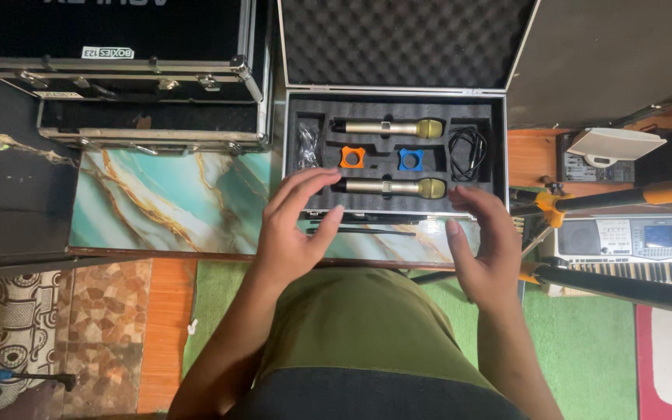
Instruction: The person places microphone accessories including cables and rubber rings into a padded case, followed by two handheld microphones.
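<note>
In the middle of the frame a metal-edged case (pixel 395 99) lies open on a shiny marble-look table (pixel 165 202). Its lid is lined with bumpy grey foam, and soft black foam below holds two long gold microphones (pixel 389 128), an orange ring (pixel 352 157), a blue ring (pixel 410 159) and a coiled black cable (pixel 467 152). My left hand (pixel 293 225) hovers over the near edge, fingers spread and bent, holding nothing. My right hand (pixel 482 237) floats beside the case's lower right corner, fingers straight, close together and empty.
</note>
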